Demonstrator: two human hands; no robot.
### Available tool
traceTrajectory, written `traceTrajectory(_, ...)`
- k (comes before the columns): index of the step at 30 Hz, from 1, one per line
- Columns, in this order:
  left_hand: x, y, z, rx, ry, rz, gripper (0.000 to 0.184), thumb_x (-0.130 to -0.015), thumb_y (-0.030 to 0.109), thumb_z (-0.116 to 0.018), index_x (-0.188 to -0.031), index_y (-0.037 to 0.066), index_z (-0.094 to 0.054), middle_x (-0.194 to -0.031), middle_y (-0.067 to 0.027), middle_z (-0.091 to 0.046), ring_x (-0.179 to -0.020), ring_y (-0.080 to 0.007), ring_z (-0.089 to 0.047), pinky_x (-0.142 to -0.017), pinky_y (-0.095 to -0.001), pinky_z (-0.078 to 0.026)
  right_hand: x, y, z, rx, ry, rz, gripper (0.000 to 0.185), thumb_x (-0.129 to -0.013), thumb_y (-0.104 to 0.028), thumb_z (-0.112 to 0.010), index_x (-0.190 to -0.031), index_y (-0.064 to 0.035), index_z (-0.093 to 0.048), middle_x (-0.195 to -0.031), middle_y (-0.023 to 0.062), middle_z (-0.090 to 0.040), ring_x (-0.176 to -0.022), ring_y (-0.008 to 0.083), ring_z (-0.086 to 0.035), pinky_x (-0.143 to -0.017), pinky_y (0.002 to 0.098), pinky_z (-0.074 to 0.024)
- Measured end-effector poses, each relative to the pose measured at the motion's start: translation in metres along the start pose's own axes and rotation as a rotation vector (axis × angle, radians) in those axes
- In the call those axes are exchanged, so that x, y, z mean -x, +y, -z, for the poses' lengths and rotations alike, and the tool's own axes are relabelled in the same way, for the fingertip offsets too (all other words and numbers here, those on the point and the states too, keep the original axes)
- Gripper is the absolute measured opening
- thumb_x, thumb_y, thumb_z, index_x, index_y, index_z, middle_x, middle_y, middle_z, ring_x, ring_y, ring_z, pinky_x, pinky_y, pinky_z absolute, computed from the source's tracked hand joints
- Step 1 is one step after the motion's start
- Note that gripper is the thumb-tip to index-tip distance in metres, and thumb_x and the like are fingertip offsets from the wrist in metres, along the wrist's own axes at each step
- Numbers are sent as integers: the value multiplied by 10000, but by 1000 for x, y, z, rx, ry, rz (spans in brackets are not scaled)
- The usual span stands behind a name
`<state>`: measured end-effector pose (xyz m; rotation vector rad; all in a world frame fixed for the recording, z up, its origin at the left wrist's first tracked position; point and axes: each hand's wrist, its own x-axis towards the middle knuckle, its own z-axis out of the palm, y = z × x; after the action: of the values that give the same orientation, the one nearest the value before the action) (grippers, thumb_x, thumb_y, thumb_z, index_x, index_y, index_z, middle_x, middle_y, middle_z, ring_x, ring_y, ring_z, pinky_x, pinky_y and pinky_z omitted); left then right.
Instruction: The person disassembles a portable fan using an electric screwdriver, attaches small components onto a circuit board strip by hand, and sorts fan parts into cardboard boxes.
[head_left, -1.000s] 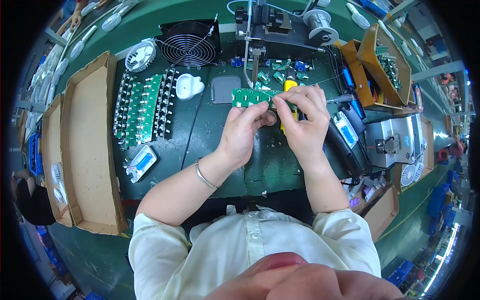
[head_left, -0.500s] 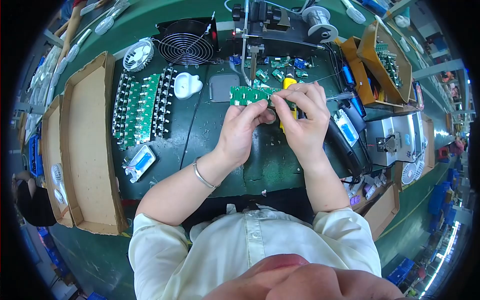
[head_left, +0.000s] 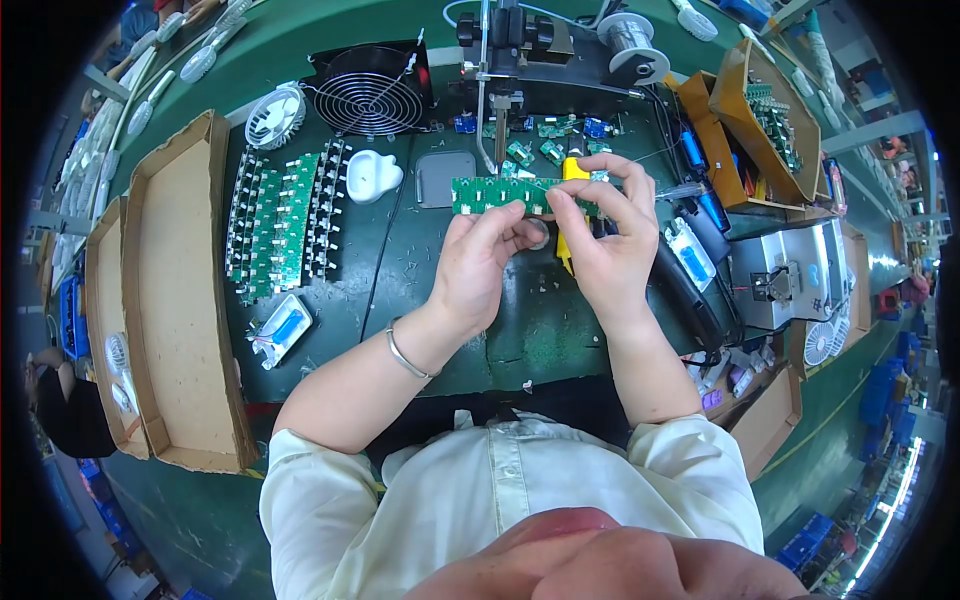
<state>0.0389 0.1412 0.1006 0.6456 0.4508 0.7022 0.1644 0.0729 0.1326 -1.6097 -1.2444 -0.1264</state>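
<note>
A green circuit board strip (head_left: 490, 194) with small white parts along it is held level above the bench. My left hand (head_left: 478, 255) grips its lower edge, thumb on the face and fingers curled behind. At the strip's right part, my right hand (head_left: 612, 235) is closed on it with thumb and forefinger. Just beyond the strip stands the soldering machine's upright tip (head_left: 502, 135), with a thin tube beside it. A yellow-handled tool (head_left: 566, 240) lies partly hidden behind the strip and my right hand.
Rows of circuit boards (head_left: 285, 220) lie at left, near a white dish (head_left: 374, 177) and a black fan (head_left: 370, 95). A solder spool (head_left: 632, 45) sits at the back. Cardboard boxes (head_left: 185, 300) flank the left side; a box of boards (head_left: 770, 120) stands at right.
The circuit board strip has shifted slightly left. My right hand's fingers have moved a little on it and spread more; my left hand stays nearly in place.
</note>
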Motion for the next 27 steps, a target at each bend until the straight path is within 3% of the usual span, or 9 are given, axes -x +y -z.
traceTrajectory(5, 0, 1, 0, -5, 3, -6, 162, -919, 179, -554, -924, 44, -644, -834, -39, -653, -784, -131, -615, -797, -320, -473, 1, 1, -2, -27, -35, -30, 101, -737, -40, -740, -832, -38, -706, -1009, 92, -619, -1000, 223, -534, -862, 333, -410)
traceTrajectory(10, 0, 1, -1, -7, 7, -11, 156, -918, 175, -550, -943, 47, -636, -862, -36, -651, -790, -128, -609, -803, -319, -467, 0, 0, -4, -70, -6, -15, 87, -717, -43, -740, -793, -46, -699, -924, 70, -612, -904, 224, -542, -780, 321, -435)
traceTrajectory(14, 0, 1, 0, 0, 11, -15, 150, -918, 166, -543, -954, 49, -630, -878, -33, -648, -789, -127, -603, -806, -321, -463, 0, 0, -3, -46, -44, -20, 103, -733, -19, -736, -828, -21, -696, -957, 87, -624, -936, 210, -557, -826, 311, -427)
traceTrajectory(16, 1, 2, -1, 3, 18, -23, 150, -918, 163, -540, -955, 49, -630, -878, -33, -648, -789, -127, -603, -804, -322, -464, -1, 0, -6, -58, -4, 0, 88, -717, -39, -740, -793, -45, -697, -909, 68, -611, -890, 224, -537, -762, 321, -432)
traceTrajectory(27, 1, 2, -1, -14, 13, -76, 159, -917, 151, -531, -951, 39, -638, -872, -41, -656, -786, -128, -604, -797, -320, -463, -2, -2, -8, -68, 3, 10, 91, -714, -36, -743, -793, -48, -699, -901, 68, -615, -881, 222, -541, -761, 321, -431)
